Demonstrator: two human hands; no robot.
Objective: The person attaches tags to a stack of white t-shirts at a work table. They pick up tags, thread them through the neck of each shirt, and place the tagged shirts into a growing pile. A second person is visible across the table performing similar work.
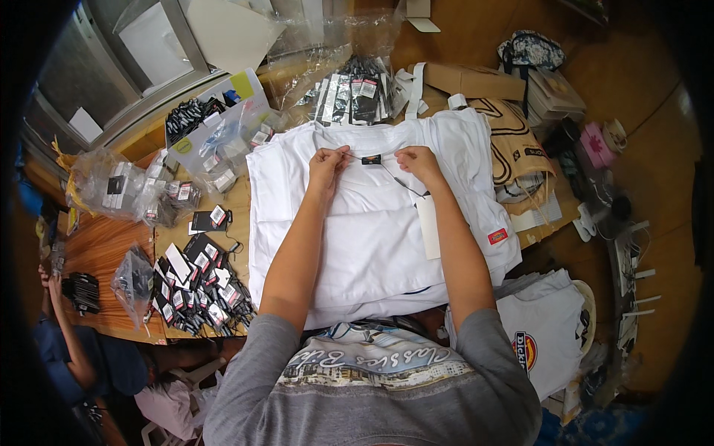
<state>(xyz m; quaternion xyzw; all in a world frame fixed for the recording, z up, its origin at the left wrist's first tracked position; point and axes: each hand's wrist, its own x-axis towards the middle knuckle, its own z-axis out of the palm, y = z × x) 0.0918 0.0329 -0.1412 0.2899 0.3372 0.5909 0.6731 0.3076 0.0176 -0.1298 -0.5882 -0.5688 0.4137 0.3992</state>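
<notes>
A white T-shirt (pixel 364 238) lies spread on top of a stack of white shirts, its neckline toward the far side. My left hand (pixel 327 165) is closed in a pinch on a thin dark tag string at the left of the black neck label (pixel 371 159). On the label's other side my right hand (pixel 419 163) pinches too, apparently on the same string; its fingertips hide the exact grip. From the label the string runs down to a pale hang tag (pixel 429 229), which rests on the shirt beside my right forearm. A small red patch (pixel 497 236) marks the shirt's lower right.
Black hang tags (pixel 201 286) lie heaped at the left. More fill a box (pixel 195 119) and a clear bag (pixel 357 93) at the back. Right of the shirts stands a printed brown bag (pixel 513 141); folded white shirts (pixel 547 327) lie lower right. Another person's arm (pixel 71 327) shows far left.
</notes>
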